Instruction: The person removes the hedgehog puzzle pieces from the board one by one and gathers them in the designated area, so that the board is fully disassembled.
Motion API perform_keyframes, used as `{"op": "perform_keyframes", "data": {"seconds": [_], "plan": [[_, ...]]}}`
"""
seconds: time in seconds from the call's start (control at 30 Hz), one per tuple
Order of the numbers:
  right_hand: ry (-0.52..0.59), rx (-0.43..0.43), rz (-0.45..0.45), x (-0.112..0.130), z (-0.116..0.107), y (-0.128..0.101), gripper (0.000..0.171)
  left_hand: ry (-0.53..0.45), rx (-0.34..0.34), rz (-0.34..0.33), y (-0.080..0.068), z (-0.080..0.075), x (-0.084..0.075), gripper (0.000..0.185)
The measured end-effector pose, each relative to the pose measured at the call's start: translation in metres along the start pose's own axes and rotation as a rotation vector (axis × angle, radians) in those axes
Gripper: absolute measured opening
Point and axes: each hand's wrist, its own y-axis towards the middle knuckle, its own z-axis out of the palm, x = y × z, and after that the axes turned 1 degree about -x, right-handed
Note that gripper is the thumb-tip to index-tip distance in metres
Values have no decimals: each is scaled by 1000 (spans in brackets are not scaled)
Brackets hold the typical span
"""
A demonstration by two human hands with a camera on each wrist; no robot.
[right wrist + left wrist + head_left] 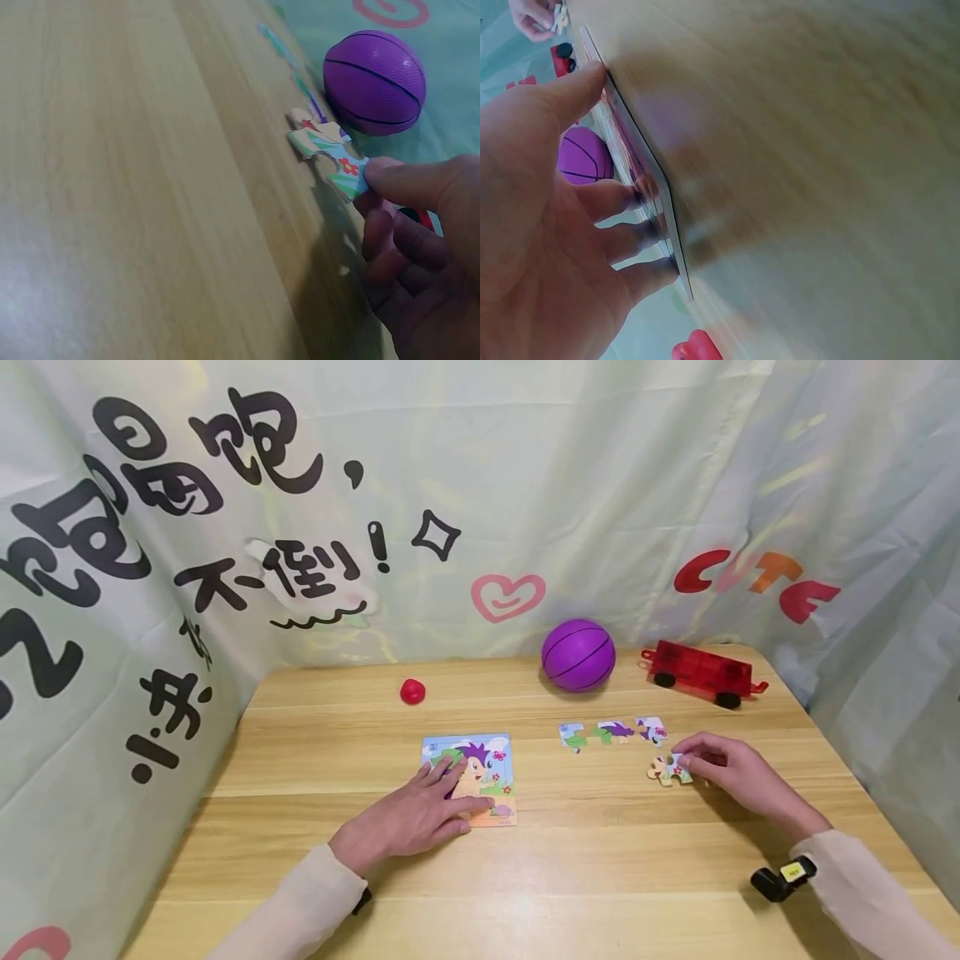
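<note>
A square hedgehog puzzle board (480, 768) lies mid-table. My left hand (420, 810) rests flat on it, fingers straight; the left wrist view shows those fingertips (641, 225) pressing the puzzle board's edge (641, 161). To the right, my right hand (731, 768) pinches a loose puzzle piece (666, 769) between thumb and fingers, lifting its near edge off the wood. The right wrist view shows that puzzle piece (330, 154) at my thumb tip. Three more loose pieces (611, 732) lie in a row just beyond it.
A purple ball (578, 655) and a red toy wagon (701, 672) stand at the back right of the wooden table (600, 877). A small red object (412, 691) sits at the back centre. Printed fabric walls enclose the table on three sides.
</note>
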Motion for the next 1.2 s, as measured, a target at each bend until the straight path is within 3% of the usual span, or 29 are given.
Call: {"op": "perform_keyframes", "data": {"seconds": [0.17, 0.33, 0.9, 1.2], "plan": [[-128, -13, 39, -2, 1, 3, 22, -4, 9, -13, 1, 1, 0, 48], [-169, -15, 43, -1, 3, 6, 23, -11, 18, -19, 2, 2, 1, 47], [-210, -4, 57, 3, 9, 9, 23, -60, 30, -34, -1, 1, 2, 47], [-165, -19, 63, 2, 7, 9, 25, -45, 18, -22, -1, 2, 2, 47]]}}
